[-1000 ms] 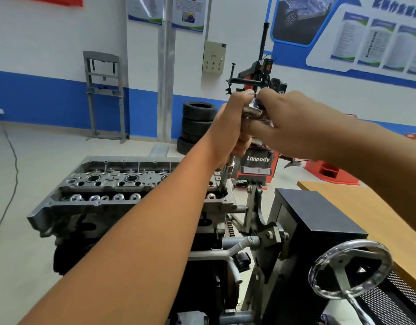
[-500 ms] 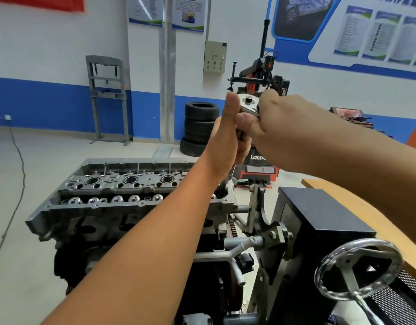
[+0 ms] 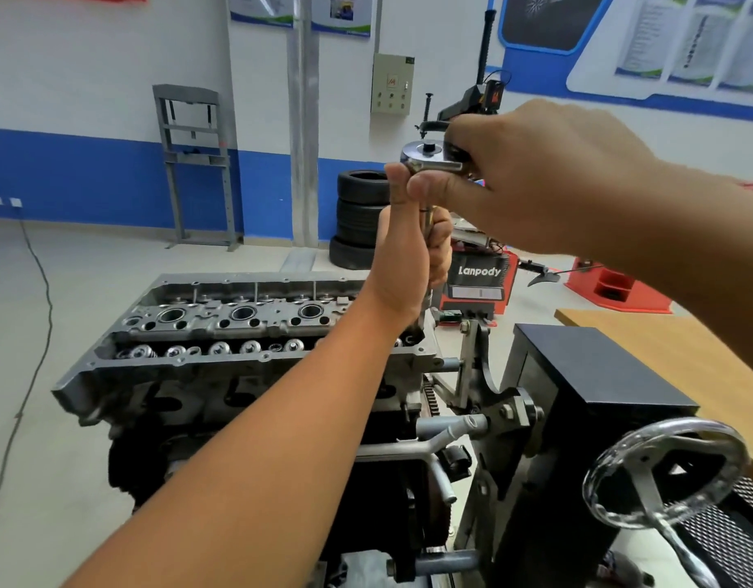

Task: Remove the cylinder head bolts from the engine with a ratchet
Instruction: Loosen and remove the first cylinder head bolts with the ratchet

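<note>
Near to far. The handwheel (image 3: 667, 473) on the black stand (image 3: 595, 375) sat nearest, at the right, cut off by the bottom edge along with the mesh beside it. The left forearm ran up from the near left and covered the near right corner of the cylinder head (image 3: 222, 328).

The left hand (image 3: 408, 256) was curled round the vertical extension bar (image 3: 428, 216), thumb up and pressed against the ratchet (image 3: 425, 157) head. The right hand (image 3: 531, 176) gripped the ratchet handle, fingers wrapped round it and thumb pinching under the head.

Change: compared with half a second earlier, the ratchet head was turned so its top face and centre button showed more plainly, and the right hand sat further right of the left thumb. A second earlier both hands were bunched tight over the head. Judged as a swing of the handle, so a bolt at the right end of the engine was probably being loosened; how far out it was could not be told.

Hidden: the socket and the bolt it sat on were behind the left wrist. The handle was buried in the right hand. No loose bolts could be made out on the head. Far behind, the tyre stack (image 3: 359, 218) and the tyre changer (image 3: 480, 282) were partly blocked by the hands.
</note>
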`<state>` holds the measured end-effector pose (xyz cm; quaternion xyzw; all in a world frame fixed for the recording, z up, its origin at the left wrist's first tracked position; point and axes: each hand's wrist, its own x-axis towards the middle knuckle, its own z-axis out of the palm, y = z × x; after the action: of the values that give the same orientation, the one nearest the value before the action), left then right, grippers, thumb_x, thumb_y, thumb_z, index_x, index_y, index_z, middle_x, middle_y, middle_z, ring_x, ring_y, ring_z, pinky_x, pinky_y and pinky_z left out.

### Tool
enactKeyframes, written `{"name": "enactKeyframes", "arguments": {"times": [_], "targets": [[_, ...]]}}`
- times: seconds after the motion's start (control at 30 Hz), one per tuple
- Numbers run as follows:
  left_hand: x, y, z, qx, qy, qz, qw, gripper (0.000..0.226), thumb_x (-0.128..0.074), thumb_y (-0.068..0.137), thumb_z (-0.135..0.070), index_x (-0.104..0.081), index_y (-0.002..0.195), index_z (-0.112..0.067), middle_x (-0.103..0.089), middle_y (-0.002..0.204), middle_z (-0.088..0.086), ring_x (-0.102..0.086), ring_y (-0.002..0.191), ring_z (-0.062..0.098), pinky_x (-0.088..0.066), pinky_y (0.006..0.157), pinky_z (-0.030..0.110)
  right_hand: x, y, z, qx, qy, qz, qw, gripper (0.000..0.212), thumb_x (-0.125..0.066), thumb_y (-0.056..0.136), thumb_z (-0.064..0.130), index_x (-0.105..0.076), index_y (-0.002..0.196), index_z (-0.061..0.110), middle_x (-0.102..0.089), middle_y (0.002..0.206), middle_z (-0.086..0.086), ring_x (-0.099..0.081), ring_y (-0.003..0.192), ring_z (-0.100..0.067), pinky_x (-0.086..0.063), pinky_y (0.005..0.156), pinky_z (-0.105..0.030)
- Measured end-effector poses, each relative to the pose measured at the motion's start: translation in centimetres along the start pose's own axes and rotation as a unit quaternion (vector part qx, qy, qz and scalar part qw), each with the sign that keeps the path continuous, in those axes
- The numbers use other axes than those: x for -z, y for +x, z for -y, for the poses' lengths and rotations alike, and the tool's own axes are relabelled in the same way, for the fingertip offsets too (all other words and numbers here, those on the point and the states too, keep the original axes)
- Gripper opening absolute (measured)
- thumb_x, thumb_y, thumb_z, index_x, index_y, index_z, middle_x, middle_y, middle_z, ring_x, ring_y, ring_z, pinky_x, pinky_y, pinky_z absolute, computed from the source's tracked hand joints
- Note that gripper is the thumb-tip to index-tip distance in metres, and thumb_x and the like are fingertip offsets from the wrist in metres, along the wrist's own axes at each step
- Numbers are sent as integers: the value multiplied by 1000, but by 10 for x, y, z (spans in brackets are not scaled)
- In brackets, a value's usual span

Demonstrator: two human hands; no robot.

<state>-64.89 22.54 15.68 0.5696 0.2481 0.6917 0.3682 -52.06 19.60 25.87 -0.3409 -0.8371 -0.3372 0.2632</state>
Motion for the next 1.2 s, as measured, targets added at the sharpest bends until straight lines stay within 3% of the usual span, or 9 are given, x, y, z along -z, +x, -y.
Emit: {"name": "enactKeyframes", "arguments": {"times": [0.3, 0.4, 0.47, 0.57, 0.67, 0.77, 0.9, 1.1, 1.2], "targets": [[12, 11, -3, 37, 27, 23, 999, 72, -8, 89, -79, -35, 61, -19, -20, 56, 10, -16, 48, 20, -15, 48, 33, 2, 8, 32, -98, -52, 43, 993, 33, -44, 107, 44, -44, 95, 13, -43, 72, -6, -34, 56, -23, -22, 50, -33], [8, 17, -1, 22, 77, -21, 997, 60, -19, 108, -57, -60, 75, -31, -51, 79, 9, -42, 77, 22, -42, 70, 40, 0, -11, 40, -78, 13, -59, 995, 18, -53, 99, 22, -59, 109, 8, -59, 101, -12, -48, 80, -26, -37, 64, -38], [7, 19, 2, 7, 104, -51, 993, 54, -30, 114, -37, -62, 78, -13, -50, 80, 19, -43, 80, 30, -41, 75, 45, 0, -33, 46, -48, 176, -164, 969, 18, -57, 94, 14, -69, 102, 2, -64, 99, -12, -55, 89, -26, -43, 74, -40], [7, 13, 1, -32, 103, -31, 994, 68, -34, 101, -59, -45, 64, -4, -35, 55, 9, -35, 49, 21, -35, 46, 28, -10, -65, 56, -230, 487, -88, 838, 41, -60, 101, 41, -70, 84, 5, -67, 77, -16, -63, 70, -26, -53, 66, -50], [7, 3, -1, -43, 61, -6, 997, 71, -31, 72, -84, -26, 60, -15, -23, 49, 1, -22, 37, 14, -22, 41, 23, -13, -67, 56, -462, 673, -31, 577, 57, -54, 90, 74, -69, 102, 21, -74, 110, -11, -74, 89, -27, -60, 81, -48], [4, -4, 1, -64, 62, -10, 996, 66, -32, 70, -83, -29, 60, -18, -24, 48, 0, -24, 36, 13, -23, 41, 22, -14, -36, 42, -488, 752, -158, 414, 51, -61, 91, 68, -65, 104, 19, -75, 113, -10, -77, 95, -29, -61, 86, -44], [5, -9, 4, -86, 51, -13, 995, 63, -42, 77, -76, -44, 57, -16, -36, 44, -7, -30, 36, 7, -27, 40, 20, -16, 16, 47, -442, 858, -160, 207, 31, -57, 103, 38, -51, 87, 11, -64, 66, -11, -68, 57, -27, -63, 68, -42], [17, -2, 3, -68, 53, -12, 996, 65, -40, 87, -73, -47, 68, -12, -38, 47, -2, -29, 39, 17, -26, 42, 27, -25, 44, 53, -408, 880, -120, 211, 44, -48, 109, 41, -48, 74, 14, -60, 56, -6, -65, 54, -23, -59, 84, -41], [20, 1, 5, -64, 62, -11, 996, 77, -31, 96, -64, -58, 85, 8, -51, 65, 15, -45, 53, 36, -37, 53, 32, -36, 34, 64, -392, 873, -159, 243, 41, -51, 107, 37, -59, 77, 11, -67, 69, -8, -69, 63, -20, -59, 65, -31]]}}
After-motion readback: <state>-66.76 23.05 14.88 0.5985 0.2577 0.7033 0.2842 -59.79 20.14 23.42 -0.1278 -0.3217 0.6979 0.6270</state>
